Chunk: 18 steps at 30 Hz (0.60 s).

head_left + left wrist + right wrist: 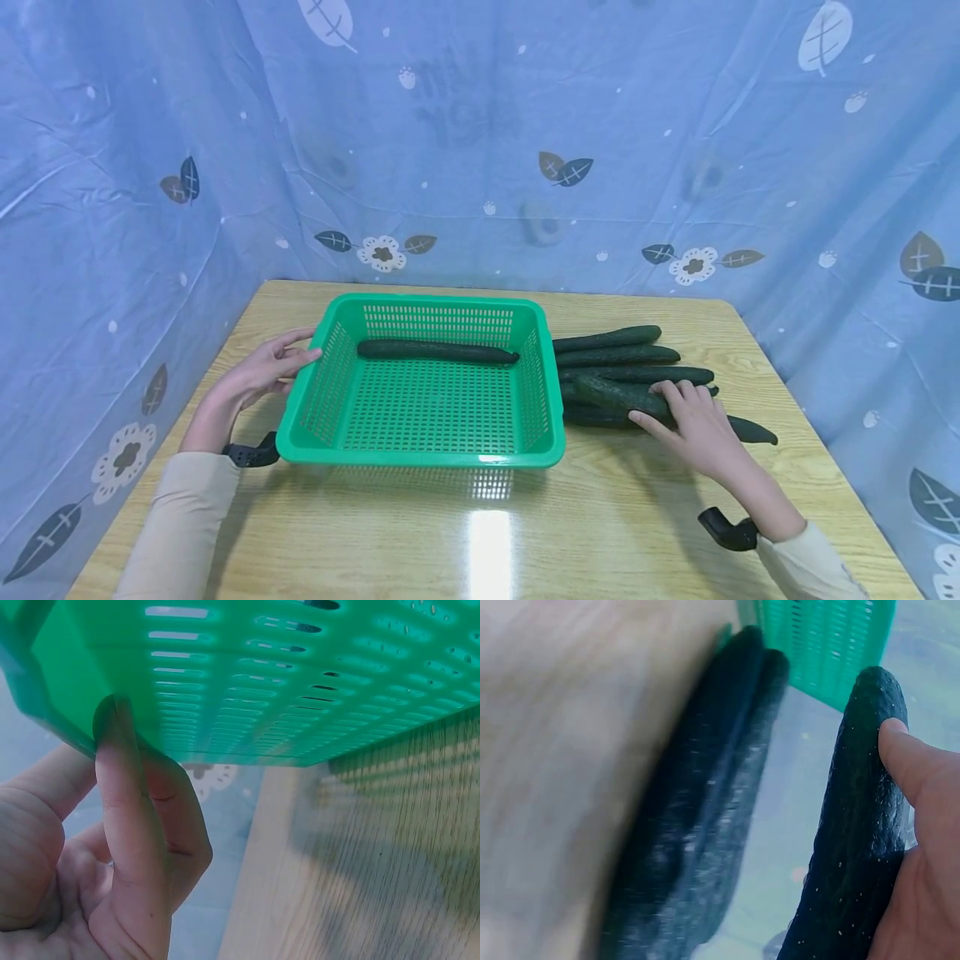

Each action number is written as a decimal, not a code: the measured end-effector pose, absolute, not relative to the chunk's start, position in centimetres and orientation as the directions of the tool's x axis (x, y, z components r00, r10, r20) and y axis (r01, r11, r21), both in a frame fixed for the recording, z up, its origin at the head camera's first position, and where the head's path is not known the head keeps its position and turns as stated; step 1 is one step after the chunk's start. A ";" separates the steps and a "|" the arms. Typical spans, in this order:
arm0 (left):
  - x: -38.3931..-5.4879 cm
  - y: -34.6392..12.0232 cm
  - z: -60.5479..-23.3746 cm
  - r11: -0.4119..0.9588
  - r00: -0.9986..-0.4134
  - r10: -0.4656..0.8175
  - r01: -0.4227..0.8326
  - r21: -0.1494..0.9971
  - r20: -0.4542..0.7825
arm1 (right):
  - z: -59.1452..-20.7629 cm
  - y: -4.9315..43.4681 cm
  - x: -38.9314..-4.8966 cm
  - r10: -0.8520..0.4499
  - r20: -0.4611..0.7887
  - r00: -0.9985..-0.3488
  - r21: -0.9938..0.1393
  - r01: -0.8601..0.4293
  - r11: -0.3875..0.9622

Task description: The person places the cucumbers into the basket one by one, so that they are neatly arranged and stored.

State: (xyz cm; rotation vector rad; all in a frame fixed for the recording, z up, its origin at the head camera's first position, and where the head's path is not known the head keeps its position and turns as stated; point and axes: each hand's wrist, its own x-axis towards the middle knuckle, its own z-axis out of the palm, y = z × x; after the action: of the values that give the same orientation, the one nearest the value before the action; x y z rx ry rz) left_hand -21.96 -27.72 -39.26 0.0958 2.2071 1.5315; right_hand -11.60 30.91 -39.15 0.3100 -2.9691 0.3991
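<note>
Head view: the right hand (701, 427) grips a dark green cucumber (618, 395) between thumb and fingers, most of its visible length pointing from the hand toward ten o'clock. A dark tip (752, 431) shows at the hand's three o'clock; whether it belongs to the gripped piece, I cannot tell. Several loose cucumbers (618, 357) fan out toward the hand's ten and eleven o'clock, their left ends just beside the green perforated basket (420, 459), which stands at nine o'clock from the hand. The gripped cucumber is outside the basket, over the lower part of the pile, its left end near the basket's three o'clock wall.

The left hand (270, 367) pinches the basket's rim at nine o'clock. From that hand, a lone cucumber (438, 352) lies toward three o'clock, across the twelve o'clock side of the basket floor.

Left wrist view: a fingertip rests against the basket's outer wall. Right wrist view: the thumb presses along the gripped cucumber, whose far end points to twelve o'clock; two of the loose ones, blurred, lie apart at nine o'clock.
</note>
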 end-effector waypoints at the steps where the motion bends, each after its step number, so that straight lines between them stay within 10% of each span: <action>1: -22.0 -27.7 -39.3 0.383 -0.896 0.303 -0.196 0.903 -0.323 | -38.8 30.8 -11.7 -0.185 0.157 -0.970 -0.246 -0.220 0.944; 18: -22.0 -27.7 -39.3 0.387 -0.898 0.301 -0.192 0.902 -0.320 | -36.0 27.2 -14.9 -0.251 0.166 -0.954 -0.232 -0.286 0.930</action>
State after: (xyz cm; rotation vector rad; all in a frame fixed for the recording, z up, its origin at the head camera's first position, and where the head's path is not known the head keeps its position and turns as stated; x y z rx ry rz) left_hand -21.97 -27.70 -39.35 0.0940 2.2160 1.5257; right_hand -14.86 27.16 -35.97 0.4128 -2.9541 0.3846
